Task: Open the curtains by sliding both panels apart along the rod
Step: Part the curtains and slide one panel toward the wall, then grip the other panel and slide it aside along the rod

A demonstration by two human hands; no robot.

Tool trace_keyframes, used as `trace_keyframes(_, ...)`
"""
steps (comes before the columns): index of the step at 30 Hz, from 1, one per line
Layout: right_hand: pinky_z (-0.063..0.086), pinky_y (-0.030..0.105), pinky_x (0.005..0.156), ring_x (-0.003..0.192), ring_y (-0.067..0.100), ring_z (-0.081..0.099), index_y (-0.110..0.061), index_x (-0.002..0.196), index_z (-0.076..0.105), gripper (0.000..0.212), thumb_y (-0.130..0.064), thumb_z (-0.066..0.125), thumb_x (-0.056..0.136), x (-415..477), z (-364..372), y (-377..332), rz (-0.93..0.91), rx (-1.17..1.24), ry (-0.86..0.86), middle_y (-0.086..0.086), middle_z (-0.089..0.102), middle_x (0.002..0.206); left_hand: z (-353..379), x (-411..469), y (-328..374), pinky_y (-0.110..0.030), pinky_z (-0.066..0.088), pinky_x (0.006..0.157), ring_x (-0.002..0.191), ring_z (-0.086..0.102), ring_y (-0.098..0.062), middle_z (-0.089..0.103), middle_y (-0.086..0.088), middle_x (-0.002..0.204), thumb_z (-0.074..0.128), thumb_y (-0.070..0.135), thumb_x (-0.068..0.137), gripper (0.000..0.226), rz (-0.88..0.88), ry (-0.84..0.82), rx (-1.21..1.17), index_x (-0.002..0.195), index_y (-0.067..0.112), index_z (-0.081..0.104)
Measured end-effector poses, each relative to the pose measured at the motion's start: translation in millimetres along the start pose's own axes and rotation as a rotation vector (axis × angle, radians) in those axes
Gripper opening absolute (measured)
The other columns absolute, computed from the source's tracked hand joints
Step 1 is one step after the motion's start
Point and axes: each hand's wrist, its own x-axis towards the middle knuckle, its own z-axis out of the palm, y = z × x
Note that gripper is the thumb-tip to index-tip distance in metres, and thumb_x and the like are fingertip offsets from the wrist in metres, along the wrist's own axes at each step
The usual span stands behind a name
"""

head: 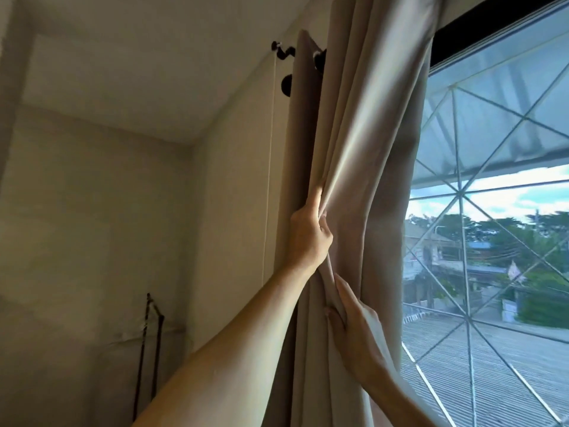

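Room: pale wall [92, 211] and ceiling on the left, barred window [492, 241] on the right with rooftops and trees outside, daylight coming in.
Curtain panel [354, 149]: beige, bunched into deep vertical folds against the left edge of the window, just right of the wall corner.
Long axis: folds run top to bottom, hanging from the rod above.
Rod [104, 58]: dark, only its end piece and wall bracket visible at upper left; remainder hidden behind fabric.
Left hand [309, 238]: higher on the bunch, fingers [323, 229] curled and pressed together, pinching a fold from the wall side.
Right hand [354, 331]: lower, on the window side, fingers laid flat along the cloth, thumb tucked behind a fold, gripping it.
Key relation: rod end lies up and left of both hands; left hand nearer to it.
Stage, as judged: this panel close to fully gathered; little travel left toward the bracket.
Other panel: out of view, position unknown.
Likely snag: top rings binding on the rod.
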Motion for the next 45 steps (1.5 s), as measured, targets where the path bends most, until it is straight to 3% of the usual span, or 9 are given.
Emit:
trace_keyframes(9, 0.053, 0.031, 0.086, 0.107, 0.008, 0.063, -0.038, 0.139, 0.039, 0.072, 0.004, 0.051, 0.082, 37, 68, 10, -0.029, 0.001, 0.006, -0.014, 0.065, 0.122, -2, 19, -84, -0.023, 0.049, 0.078, 0.091, 0.069, -0.035, 0.069, -0.021, 0.106, 0.057, -0.002, 0.091, 0.048, -0.015, -0.027, 0.008, 0.138, 0.008, 0.05)
trace_keyframes(12, 0.048, 0.026, 0.088, 0.102, 0.012, 0.062, -0.055, 0.132, 0.039, 0.081, 0.01, 0.047, 0.084, 47, 90, 12, -0.004, 0.048, -0.015, -0.03, 0.061, 0.115, -3, 24, -109, -0.019, 0.048, 0.079, 0.094, 0.069, -0.032, 0.069, -0.02, 0.11, 0.056, -0.006, 0.089, 0.05, -0.039, -0.032, -0.03, 0.137, 0.008, 0.05)
trace_keyframes(16, 0.051, 0.029, 0.09, 0.105, -0.001, 0.061, -0.047, 0.132, 0.047, 0.078, 0.013, 0.04, 0.084, 57, 108, 10, 0.029, 0.123, -0.03, -0.016, 0.064, 0.12, -4, 28, -133, -0.017, 0.048, 0.082, 0.094, 0.07, -0.03, 0.069, -0.019, 0.109, 0.056, -0.009, 0.088, 0.052, -0.021, -0.037, -0.067, 0.137, 0.007, 0.05)
trace_keyframes(26, 0.035, 0.005, 0.078, 0.103, -0.005, 0.059, -0.039, 0.139, 0.04, 0.086, 0.016, 0.044, 0.073, 58, 123, 15, -0.001, -0.004, 0.003, -0.015, 0.063, 0.119, -1, 28, -142, -0.017, 0.045, 0.069, 0.083, 0.069, -0.032, 0.07, -0.018, 0.097, 0.056, -0.007, 0.089, 0.041, 0.008, -0.05, -0.076, 0.128, 0.005, 0.055)
trace_keyframes(30, 0.042, 0.005, 0.072, 0.094, 0.004, 0.062, -0.043, 0.139, 0.029, 0.083, 0.003, 0.057, 0.076, 43, 109, 24, 0.058, -0.077, -0.026, -0.015, 0.066, 0.11, 5, 17, -127, -0.025, 0.045, 0.063, 0.072, 0.066, -0.032, 0.068, -0.016, 0.085, 0.055, -0.003, 0.088, 0.032, 0.026, -0.077, -0.076, 0.12, 0.004, 0.056)
trace_keyframes(34, 0.051, 0.023, 0.059, 0.066, 0.012, 0.063, -0.048, 0.141, 0.026, 0.078, -0.03, 0.07, 0.079, 12, 78, 22, 0.104, -0.089, -0.01, -0.006, 0.069, 0.081, 6, 0, -97, -0.013, 0.036, 0.067, 0.08, 0.066, -0.027, 0.069, -0.014, 0.091, 0.058, 0.001, 0.088, 0.035, 0.011, -0.078, -0.193, 0.123, 0.003, 0.055)
trace_keyframes(40, 0.056, 0.035, 0.058, 0.067, 0.015, 0.064, -0.035, 0.141, 0.035, 0.063, -0.05, 0.06, 0.085, -40, -11, 20, 0.099, -0.178, 0.153, -0.003, 0.064, 0.082, -1, -22, -39, -0.003, 0.041, 0.066, 0.075, 0.059, 0.01, 0.063, 0.001, 0.11, 0.064, 0.017, 0.088, 0.059, -0.152, -0.127, -0.444, 0.141, 0.013, 0.039)
trace_keyframes(43, 0.056, 0.032, 0.069, 0.083, 0.012, 0.064, -0.03, 0.141, 0.037, 0.062, -0.049, 0.058, 0.086, -63, -71, 11, 0.117, -0.358, 0.255, -0.007, 0.065, 0.093, -1, -22, -17, -0.037, 0.05, 0.097, 0.111, 0.06, -0.016, 0.056, -0.011, 0.127, 0.064, 0.031, 0.084, 0.071, -0.134, -0.068, -0.529, 0.144, 0.015, 0.031)
trace_keyframes(45, 0.054, 0.033, 0.077, 0.091, 0.009, 0.062, -0.026, 0.141, 0.038, 0.061, -0.048, 0.057, 0.087, -79, -112, 0, 0.123, -0.479, 0.316, -0.005, 0.065, 0.098, 4, -22, 0, -0.054, 0.047, 0.096, 0.116, 0.056, -0.035, 0.054, -0.02, 0.129, 0.062, 0.04, 0.082, 0.073, -0.095, -0.004, -0.483, 0.143, 0.013, 0.032)
